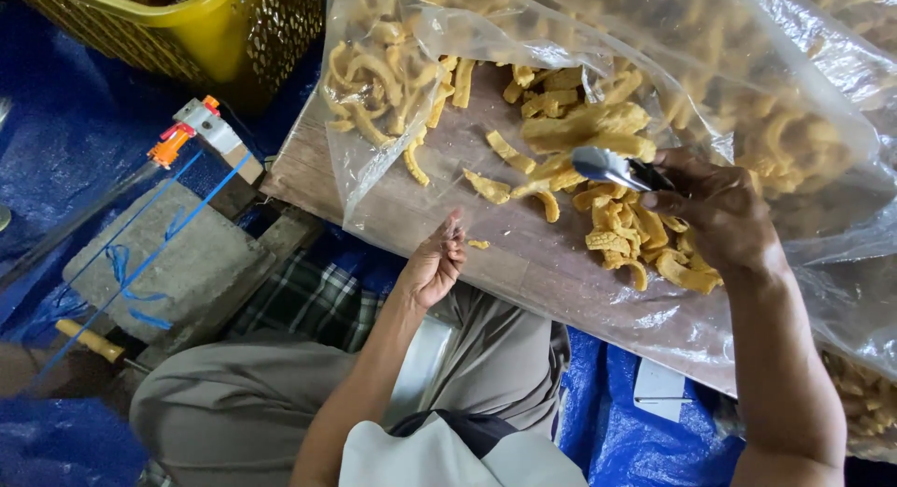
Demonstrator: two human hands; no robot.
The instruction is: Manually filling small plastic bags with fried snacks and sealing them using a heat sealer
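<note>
My right hand [719, 211] grips a metal scoop [607, 164] by its dark handle, its bowl resting against a heap of yellow fried snack strips [584, 132]. The strips lie on clear plastic sheet [561, 272] spread over a wooden board [299, 174]. My left hand [434, 263] hovers at the near edge of the plastic, fingers loosely curled and holding nothing, beside one stray strip [478, 244]. A large clear plastic bag [794, 85] full of the same snacks is bunched up at the upper right.
A yellow plastic basket [201, 29] stands at the top left on a blue tarp [75, 132]. A grey concrete block [163, 253] tied with blue string lies left of my knee, beside a sealing tool with an orange part [201, 132]. A small white box [659, 389] is near my right arm.
</note>
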